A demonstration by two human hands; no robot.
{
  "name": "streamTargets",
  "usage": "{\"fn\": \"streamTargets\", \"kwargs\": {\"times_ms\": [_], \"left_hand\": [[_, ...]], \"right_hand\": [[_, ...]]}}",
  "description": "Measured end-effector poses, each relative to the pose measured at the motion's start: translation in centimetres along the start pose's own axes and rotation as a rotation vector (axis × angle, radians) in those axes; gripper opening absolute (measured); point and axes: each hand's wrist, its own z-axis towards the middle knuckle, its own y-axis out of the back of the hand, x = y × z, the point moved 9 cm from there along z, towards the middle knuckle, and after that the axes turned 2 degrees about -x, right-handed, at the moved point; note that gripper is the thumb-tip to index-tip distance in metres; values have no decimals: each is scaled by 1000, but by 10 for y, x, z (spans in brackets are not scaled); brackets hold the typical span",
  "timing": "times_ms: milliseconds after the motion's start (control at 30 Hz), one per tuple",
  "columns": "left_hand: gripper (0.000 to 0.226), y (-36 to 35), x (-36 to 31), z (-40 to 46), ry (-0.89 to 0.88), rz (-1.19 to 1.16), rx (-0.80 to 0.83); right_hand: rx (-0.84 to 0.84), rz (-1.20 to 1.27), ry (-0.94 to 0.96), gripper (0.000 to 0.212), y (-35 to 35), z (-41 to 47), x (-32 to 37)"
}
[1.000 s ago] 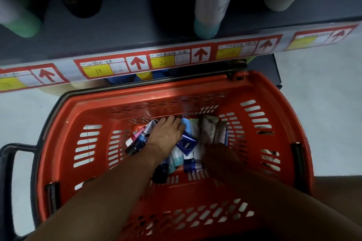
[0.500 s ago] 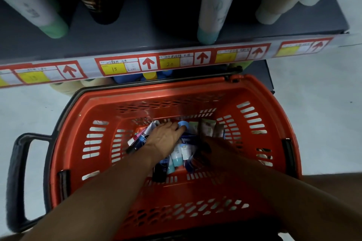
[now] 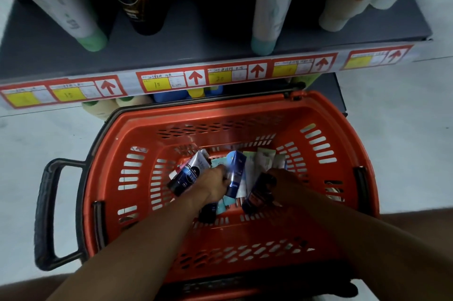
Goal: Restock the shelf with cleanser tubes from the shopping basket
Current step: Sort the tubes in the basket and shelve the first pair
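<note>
Since the earlier frame both hands had closed on tubes inside the red shopping basket (image 3: 343, 153): left hand (image 3: 212, 184) gripped a dark blue-and-silver cleanser tube (image 3: 190, 174); right hand (image 3: 284, 184) gripped a dark navy tube (image 3: 258, 194). Remaining tubes (image 3: 255, 166) lay on the basket floor, below the shelf (image 3: 171, 43).

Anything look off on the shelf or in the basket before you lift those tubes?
Nothing damaged or spilled. The cleanser tubes lie jumbled in the orange basket. The left hand grips a dark blue tube; the right hand holds another.
</note>
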Motion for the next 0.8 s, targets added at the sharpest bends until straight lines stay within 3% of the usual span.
{"fn": "streamTargets", "kwargs": {"times_ms": [133,200,333,500,633,800], "left_hand": [[9,25,-4,-23,-16,58,-224],[20,37,-2,-40,31,172,-293],[41,21,17,-59,160,315,-197],[76,2,34,-55,241,274,-216],[65,5,38,-56,310,163,-250],[46,2,41,-56,335,56,-151]], "right_hand": [[-13,48,-30,38,-1,5,-3],[-31,68,-57,37,-2,6,-6],[-94,130,-89,36,1,8,-8],[-87,145,-59,37,-1,5,-3],[-104,203,-5,33,6,4,3],[-161,459,-2,24,27,5,9]]}}
